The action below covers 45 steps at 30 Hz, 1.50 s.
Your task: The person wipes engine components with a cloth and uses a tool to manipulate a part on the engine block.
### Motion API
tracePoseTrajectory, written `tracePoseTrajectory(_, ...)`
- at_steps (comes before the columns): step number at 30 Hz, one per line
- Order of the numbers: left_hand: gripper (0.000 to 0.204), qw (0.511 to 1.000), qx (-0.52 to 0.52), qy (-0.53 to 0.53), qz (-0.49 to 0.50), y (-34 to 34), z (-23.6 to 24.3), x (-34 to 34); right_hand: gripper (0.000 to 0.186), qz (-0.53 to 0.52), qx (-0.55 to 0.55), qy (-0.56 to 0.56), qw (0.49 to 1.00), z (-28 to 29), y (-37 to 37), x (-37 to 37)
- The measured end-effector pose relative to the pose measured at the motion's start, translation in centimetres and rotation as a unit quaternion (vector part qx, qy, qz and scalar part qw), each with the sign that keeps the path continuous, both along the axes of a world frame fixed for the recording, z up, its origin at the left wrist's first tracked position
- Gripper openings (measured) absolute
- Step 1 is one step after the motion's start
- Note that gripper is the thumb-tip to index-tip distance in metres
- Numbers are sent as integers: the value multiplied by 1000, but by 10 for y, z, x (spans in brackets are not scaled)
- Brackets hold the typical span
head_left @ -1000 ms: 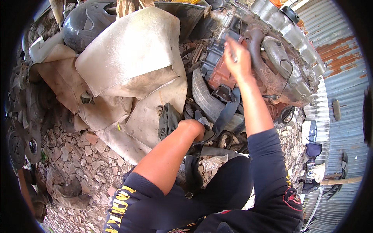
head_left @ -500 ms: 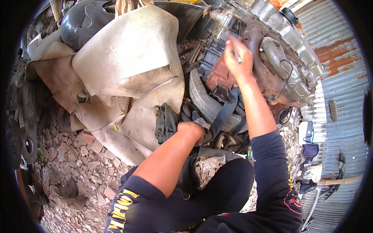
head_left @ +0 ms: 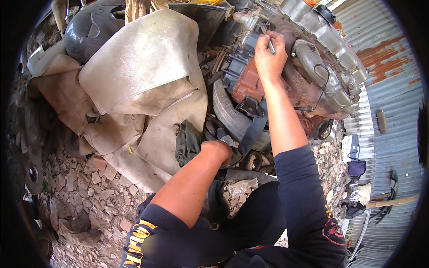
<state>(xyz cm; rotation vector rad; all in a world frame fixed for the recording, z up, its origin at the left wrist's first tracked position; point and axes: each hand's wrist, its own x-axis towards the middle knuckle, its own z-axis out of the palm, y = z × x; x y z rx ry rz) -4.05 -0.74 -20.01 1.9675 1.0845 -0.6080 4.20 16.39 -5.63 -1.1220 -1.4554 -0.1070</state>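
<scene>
My right hand (head_left: 270,56) is closed around a slim silver metal tool (head_left: 272,47), whose exact kind I cannot make out. It is over the upper part of a large engine (head_left: 304,85), beside a dark and rust-red casing (head_left: 248,80). Lower down, my left hand (head_left: 219,152) bends away from view beside a dark cloth (head_left: 187,144) and a dark flat strap (head_left: 254,129). Its fingers are mostly hidden, so whether it holds anything does not show. A grey tyre-like ring (head_left: 229,114) curves just beyond it.
Big stiff beige sheets (head_left: 138,58) lie folded to the left, with a dark rounded shell (head_left: 91,31) behind. Broken stones (head_left: 105,187) cover the ground. Corrugated metal sheeting (head_left: 393,120) stands at right, with bags (head_left: 356,167) along its foot.
My right hand has moved slightly up and left along the engine, still gripping the slim tool. My left hand stays in almost the same place. The whole view has shifted a little.
</scene>
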Motion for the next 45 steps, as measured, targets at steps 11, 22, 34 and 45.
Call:
tracePoseTrajectory(11,38,999,-26,25,-22,4,9,-1,25,29,-58,-17,998,8,20,12)
tracePoseTrajectory(22,32,1000,-12,1,5,-9,33,-7,23,93,-76,4,993,11,24,14)
tracePoseTrajectory(34,39,999,-20,20,-18,-2,17,-3,33,121,-188,100,969,32,14,16)
tracePoseTrajectory(45,31,1000,18,-18,-16,-6,12,-7,31,128,-222,14,967,30,5,15)
